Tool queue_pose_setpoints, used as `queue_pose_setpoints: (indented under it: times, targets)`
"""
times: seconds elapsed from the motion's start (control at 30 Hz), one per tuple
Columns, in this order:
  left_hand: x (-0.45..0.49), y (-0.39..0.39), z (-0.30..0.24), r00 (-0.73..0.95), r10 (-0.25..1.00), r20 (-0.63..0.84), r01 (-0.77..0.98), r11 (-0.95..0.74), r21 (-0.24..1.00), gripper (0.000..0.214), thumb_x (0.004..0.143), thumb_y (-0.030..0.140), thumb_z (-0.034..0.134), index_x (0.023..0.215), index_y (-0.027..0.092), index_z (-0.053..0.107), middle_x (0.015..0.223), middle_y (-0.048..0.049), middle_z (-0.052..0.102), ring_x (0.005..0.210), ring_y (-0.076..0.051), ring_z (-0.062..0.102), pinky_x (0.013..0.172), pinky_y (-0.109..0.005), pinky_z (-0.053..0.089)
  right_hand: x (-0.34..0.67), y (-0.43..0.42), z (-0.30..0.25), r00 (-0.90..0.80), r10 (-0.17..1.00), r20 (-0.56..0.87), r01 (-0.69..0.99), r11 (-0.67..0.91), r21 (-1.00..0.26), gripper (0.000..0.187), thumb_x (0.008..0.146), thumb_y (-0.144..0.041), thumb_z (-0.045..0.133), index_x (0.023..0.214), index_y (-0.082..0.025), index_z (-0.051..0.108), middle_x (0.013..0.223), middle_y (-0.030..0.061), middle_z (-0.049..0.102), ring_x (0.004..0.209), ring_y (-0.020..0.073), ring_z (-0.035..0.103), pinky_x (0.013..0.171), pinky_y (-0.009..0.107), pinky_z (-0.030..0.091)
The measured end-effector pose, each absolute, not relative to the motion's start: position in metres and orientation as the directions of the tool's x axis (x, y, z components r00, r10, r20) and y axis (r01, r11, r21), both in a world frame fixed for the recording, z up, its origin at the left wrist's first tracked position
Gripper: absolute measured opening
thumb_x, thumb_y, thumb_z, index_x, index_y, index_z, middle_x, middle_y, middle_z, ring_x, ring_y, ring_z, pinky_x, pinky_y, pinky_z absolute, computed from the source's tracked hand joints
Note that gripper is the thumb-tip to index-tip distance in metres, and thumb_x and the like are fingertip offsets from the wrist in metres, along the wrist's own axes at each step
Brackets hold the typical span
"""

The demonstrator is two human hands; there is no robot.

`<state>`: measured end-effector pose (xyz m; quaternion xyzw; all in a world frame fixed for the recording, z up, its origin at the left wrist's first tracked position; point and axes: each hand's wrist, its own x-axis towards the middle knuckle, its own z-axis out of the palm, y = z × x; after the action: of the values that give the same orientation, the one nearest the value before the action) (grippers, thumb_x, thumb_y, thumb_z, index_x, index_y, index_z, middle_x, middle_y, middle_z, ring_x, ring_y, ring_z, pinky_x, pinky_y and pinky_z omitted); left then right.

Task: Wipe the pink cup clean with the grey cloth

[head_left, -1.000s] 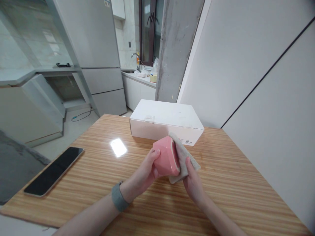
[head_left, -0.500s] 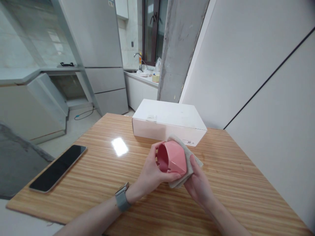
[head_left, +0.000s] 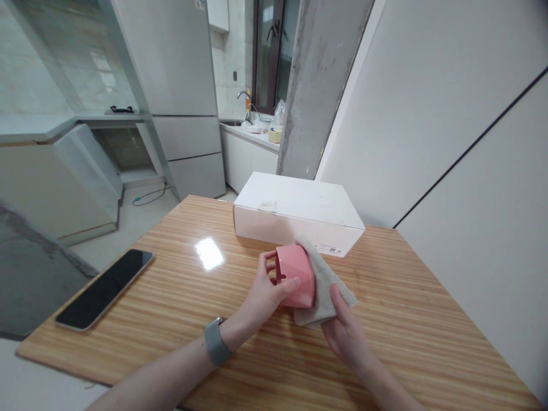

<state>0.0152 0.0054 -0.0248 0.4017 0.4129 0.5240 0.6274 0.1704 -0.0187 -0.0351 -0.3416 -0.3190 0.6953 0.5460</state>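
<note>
Holding a pink faceted cup (head_left: 296,275) on its side just above the wooden worktop (head_left: 180,308), the left hand (head_left: 268,294) gripped it with the thumb on its wall and the fingers at its open mouth. The right hand (head_left: 347,334) pressed a beige cloth (head_left: 326,279) against the cup's other end. A white box (head_left: 299,211) stood just behind, and a smartphone (head_left: 105,288) lay well apart to the left.
</note>
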Motion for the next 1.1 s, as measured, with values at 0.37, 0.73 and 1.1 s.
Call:
queue_pose_setpoints:
  times: [0.37,0.73,1.1]
  targets:
    - [0.001,0.017,-0.021,-0.002,0.941,0.338,0.196,-0.331,0.923,0.091,0.055,0.032,0.089,0.133,0.029,0.042,0.13,-0.0075,0.055,0.118,-0.028,0.056,0.097,-0.044,0.05,0.177,-0.008,-0.008,-0.138,0.94,-0.313,-0.688,-0.318,-0.652,0.04,0.083,-0.053,0.065,0.108,-0.022,0.073,0.114,0.0045,0.075,0.128,0.0281,0.055,0.115,0.044,0.034]
    - [-0.014,0.036,-0.025,0.028,0.853,0.521,0.455,-0.475,0.753,0.088,0.058,0.026,0.084,0.137,0.027,0.045,0.137,-0.0061,0.051,0.128,-0.028,0.049,0.11,-0.045,0.039,0.194,0.016,-0.014,-0.25,0.896,-0.367,-0.727,-0.424,-0.541,0.039,0.098,-0.041,0.04,0.104,-0.018,0.071,0.104,0.0076,0.078,0.112,0.0248,0.067,0.108,0.043,0.041]
    - [-0.019,0.037,-0.023,0.07,0.911,0.407,0.346,-0.405,0.847,0.091,0.062,0.034,0.083,0.142,0.026,0.041,0.14,-0.009,0.052,0.129,-0.029,0.049,0.109,-0.047,0.037,0.226,-0.017,-0.021,-0.307,0.817,-0.488,-0.617,-0.562,-0.551,0.027,0.074,-0.024,0.053,0.092,-0.015,0.071,0.091,0.0106,0.079,0.103,0.0298,0.071,0.101,0.047,0.047]
